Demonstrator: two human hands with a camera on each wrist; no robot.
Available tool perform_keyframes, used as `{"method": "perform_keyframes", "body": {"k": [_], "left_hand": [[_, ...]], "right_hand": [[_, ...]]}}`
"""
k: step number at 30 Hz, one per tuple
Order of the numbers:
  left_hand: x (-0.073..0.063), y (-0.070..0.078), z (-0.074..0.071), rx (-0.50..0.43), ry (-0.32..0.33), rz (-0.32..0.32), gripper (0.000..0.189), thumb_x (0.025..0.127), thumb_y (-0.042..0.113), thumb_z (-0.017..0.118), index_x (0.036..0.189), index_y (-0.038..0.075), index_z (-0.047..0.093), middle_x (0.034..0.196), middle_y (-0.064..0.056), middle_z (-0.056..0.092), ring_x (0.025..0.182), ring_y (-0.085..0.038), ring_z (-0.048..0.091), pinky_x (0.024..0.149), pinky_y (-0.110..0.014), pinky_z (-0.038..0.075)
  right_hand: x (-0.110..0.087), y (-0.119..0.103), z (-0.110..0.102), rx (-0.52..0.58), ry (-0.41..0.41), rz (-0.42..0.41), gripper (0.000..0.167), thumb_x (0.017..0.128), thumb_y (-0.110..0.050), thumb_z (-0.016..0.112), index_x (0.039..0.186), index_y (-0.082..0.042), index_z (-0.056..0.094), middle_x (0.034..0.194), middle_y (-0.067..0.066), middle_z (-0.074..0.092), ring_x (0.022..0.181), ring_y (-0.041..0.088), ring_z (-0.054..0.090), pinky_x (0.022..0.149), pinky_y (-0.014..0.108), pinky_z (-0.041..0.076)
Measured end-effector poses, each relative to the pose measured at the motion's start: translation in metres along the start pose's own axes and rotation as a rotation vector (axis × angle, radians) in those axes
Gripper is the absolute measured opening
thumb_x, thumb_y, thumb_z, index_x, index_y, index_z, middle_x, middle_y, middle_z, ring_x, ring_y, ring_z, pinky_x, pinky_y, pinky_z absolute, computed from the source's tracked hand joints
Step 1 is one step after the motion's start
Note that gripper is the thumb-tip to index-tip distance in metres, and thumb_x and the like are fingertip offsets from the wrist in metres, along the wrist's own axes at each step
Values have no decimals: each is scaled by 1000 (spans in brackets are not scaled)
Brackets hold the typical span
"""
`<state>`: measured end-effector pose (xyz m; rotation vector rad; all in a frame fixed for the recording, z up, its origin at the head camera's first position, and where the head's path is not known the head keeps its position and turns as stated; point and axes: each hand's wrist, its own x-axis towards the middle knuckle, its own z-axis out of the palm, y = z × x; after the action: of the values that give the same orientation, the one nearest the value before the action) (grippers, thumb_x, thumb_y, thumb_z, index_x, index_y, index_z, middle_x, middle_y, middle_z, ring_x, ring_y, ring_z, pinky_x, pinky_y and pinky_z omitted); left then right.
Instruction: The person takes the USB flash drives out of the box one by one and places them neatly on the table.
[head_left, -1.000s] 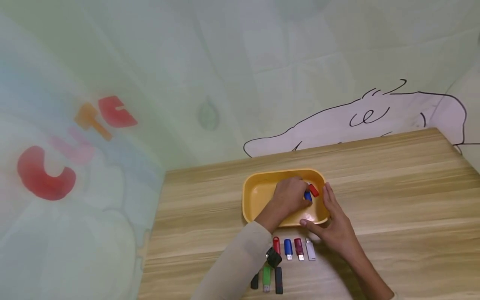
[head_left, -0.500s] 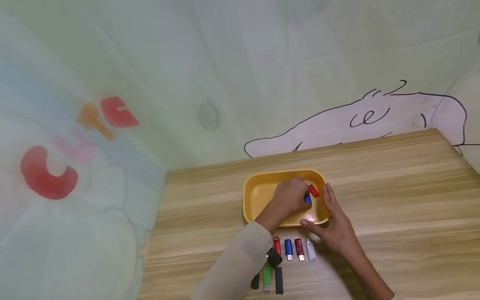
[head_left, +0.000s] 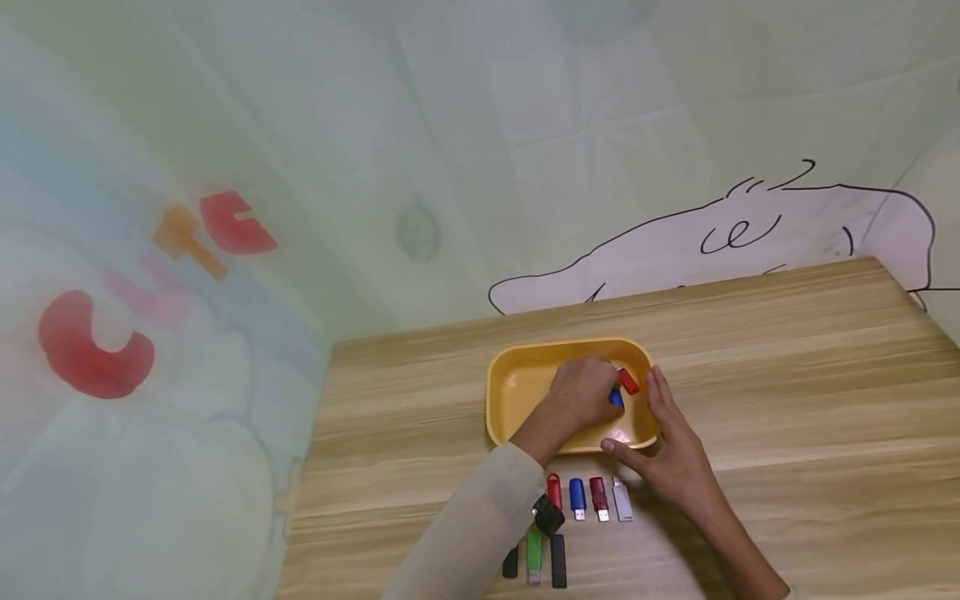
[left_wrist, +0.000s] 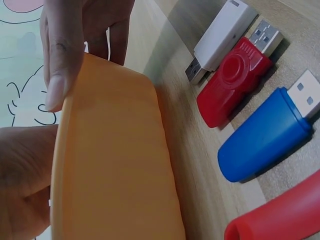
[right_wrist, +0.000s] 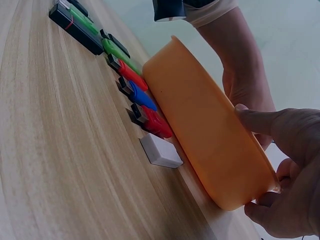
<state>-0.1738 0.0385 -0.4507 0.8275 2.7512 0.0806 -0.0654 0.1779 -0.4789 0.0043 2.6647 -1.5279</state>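
Inside the yellow plastic tray (head_left: pixel 504 417), my left hand (head_left: pixel 577 392) pinches a blue USB stick (head_left: pixel 617 398) between thumb and bent fingers. A red USB stick (head_left: pixel 627 381) lies just beyond its fingertips, near the tray's right end. My right hand (head_left: pixel 678 458) grips that end, thumb at the near rim and fingers along the outer side. In the right wrist view, the thumb of my right hand (right_wrist: pixel 290 165) presses on the rim. The tray wall partly hides my left hand (left_wrist: pixel 25 175) in the left wrist view.
In front of the tray lie a red (head_left: pixel 554 492), a blue (head_left: pixel 577 498), a dark red (head_left: pixel 598 498) and a white USB stick (head_left: pixel 622 500) in a row. Closer in are a green stick (head_left: pixel 533 557) and black sticks (head_left: pixel 558 560). My left sleeve overhangs part of them.
My left fingers have closed slightly over the blue USB stick, covering a bit more of it. My right hand and the tray have stayed put.
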Motion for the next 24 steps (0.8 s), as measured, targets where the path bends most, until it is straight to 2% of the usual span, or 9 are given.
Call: {"method": "perform_keyframes", "body": {"k": [14, 18, 24], "left_hand": [[-5, -2, -3, -10, -7, 0, 24, 95, 42, 80, 103, 20, 78, 76, 7, 57, 69, -7, 53, 63, -14, 41], [-8, -4, -4, 2, 16, 21, 23, 94, 42, 81, 98, 20, 78, 78, 8, 57, 71, -7, 53, 64, -17, 41], [-14, -6, -9, -7, 49, 47, 23, 92, 42, 82, 99, 20, 79, 82, 8, 57, 73, -7, 53, 65, -18, 40]], "right_hand": [[1, -3, 0, -14, -10, 17, 120, 85, -40, 90, 169, -5, 13, 180, 8, 3, 164, 43, 11, 126, 66, 22], [1, -3, 0, -22, -19, 27, 121, 85, -42, 90, 170, -6, 11, 180, 8, 2, 164, 44, 10, 126, 66, 22], [0, -2, 0, -22, -17, 25, 121, 85, -41, 90, 170, -5, 11, 180, 10, 3, 164, 45, 11, 125, 67, 22]]}}
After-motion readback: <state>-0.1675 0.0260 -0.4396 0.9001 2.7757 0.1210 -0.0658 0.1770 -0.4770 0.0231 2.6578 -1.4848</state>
